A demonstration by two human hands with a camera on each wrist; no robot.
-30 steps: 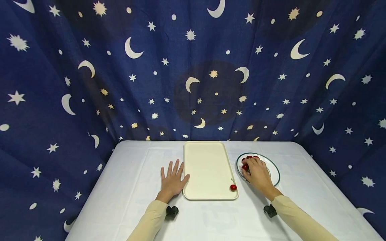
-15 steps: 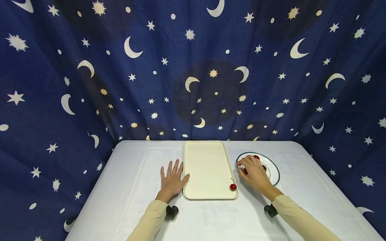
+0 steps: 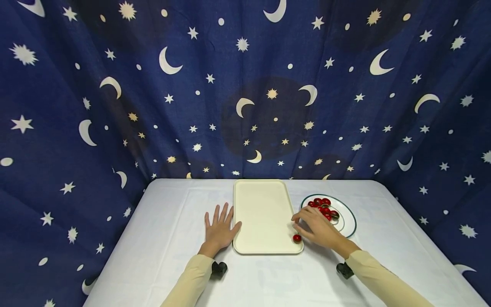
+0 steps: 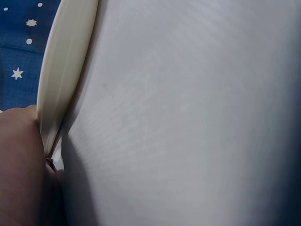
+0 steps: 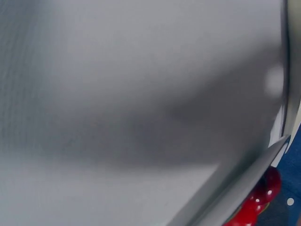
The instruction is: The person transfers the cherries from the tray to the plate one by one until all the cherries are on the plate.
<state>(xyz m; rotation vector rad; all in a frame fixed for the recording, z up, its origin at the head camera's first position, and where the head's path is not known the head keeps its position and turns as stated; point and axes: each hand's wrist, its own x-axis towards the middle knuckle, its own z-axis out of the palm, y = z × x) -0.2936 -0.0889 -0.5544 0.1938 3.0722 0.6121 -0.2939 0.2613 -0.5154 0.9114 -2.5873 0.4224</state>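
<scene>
My left hand (image 3: 219, 230) lies flat with fingers spread on the table at the left edge of a cream tray (image 3: 261, 213), its thumb on the rim. In the left wrist view part of that hand shows beside the tray's side (image 4: 66, 61). My right hand (image 3: 316, 226) is over the tray's right rim, fingers bent and thumb apart below them; I cannot tell whether they hold anything. One red cherry (image 3: 297, 238) sits in the tray's near right corner, just below the thumb. Behind the right hand, several cherries (image 3: 326, 202) lie on a white plate (image 3: 348, 221) with a green rim.
A white cloth (image 3: 172, 238) covers the table. Behind it hangs a dark blue curtain (image 3: 207, 106) with moons and stars. In the right wrist view the plate's edge (image 5: 235, 188) and a few cherries (image 5: 249, 209) show at the lower right.
My right hand has moved left from over the plate to the tray's right rim, uncovering cherries on the plate. The tray cherry's stem is now hidden. The left hand has stayed still.
</scene>
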